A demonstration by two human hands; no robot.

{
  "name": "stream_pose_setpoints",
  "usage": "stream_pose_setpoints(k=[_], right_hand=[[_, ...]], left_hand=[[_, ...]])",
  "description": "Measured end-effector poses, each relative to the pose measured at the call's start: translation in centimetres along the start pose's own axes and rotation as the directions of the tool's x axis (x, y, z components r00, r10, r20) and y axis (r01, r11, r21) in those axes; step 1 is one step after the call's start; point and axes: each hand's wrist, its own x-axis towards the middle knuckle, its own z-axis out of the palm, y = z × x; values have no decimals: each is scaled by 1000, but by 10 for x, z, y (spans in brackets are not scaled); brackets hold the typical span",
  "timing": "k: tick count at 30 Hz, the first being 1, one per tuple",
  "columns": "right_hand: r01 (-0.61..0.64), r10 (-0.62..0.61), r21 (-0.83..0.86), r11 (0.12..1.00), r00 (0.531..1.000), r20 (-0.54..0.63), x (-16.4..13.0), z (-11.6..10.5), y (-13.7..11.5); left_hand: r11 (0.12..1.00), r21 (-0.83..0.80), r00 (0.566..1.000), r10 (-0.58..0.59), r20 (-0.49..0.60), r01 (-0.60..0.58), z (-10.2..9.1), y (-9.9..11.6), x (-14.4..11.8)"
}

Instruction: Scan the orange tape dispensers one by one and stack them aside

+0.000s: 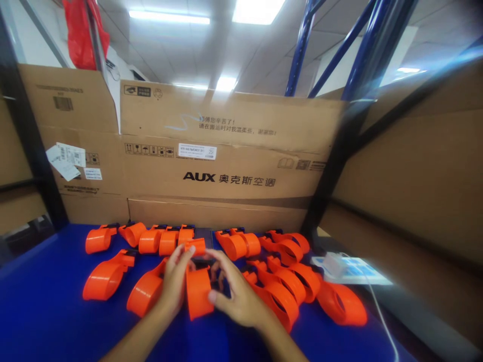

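— Where is the piece in hand?

— Near the middle of the blue table (41, 301), toward its front edge. It is an orange plastic housing (198, 291), standing between the two hands. The left hand (174, 284) presses its left side with the fingers curled up to the top; the right hand (236, 294) closes on its right side, thumb laid across the front face. Both hands are clamped on that one piece.

— And around it?

— Orange housings everywhere. A row of orange parts (158, 240) runs along the back edge under the cardboard box (226, 151), a loose pair (107, 276) lies toward the left edge, and a tight cluster (287, 281) sits just beside the right wrist, some touching each other.

— What worries you?

— That cluster. I judge a swing of the right forearm could knock those pieces, and they look round enough to roll toward the right edge, where a white power strip (339, 266) and its cable (381, 311) lie.

— Anything with the held part?

— A dark piece shows between the fingers behind it; blur hides what it is. If it is a loose insert, an uneven squeeze might let it slip.
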Motion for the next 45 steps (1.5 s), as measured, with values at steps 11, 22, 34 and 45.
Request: stream_pose_setpoints(k=[11, 22, 34, 45], right_hand=[[-54, 67, 154, 987, 995, -77, 0, -1, -8], [-185, 241, 611, 770, 970, -9, 8, 8, -1], [-479, 289, 416, 773, 850, 441, 38, 53, -20], [-424, 298, 203, 883, 839, 455, 50, 84, -18]], left_hand=[[972, -196, 977, -91, 191, 128, 12, 8, -18], [230, 840, 860, 283, 425, -491, -112, 79, -36], [63, 942, 924, 222, 310, -331, -172, 60, -51], [34, 952, 928, 233, 290, -306, -175, 70, -48]])
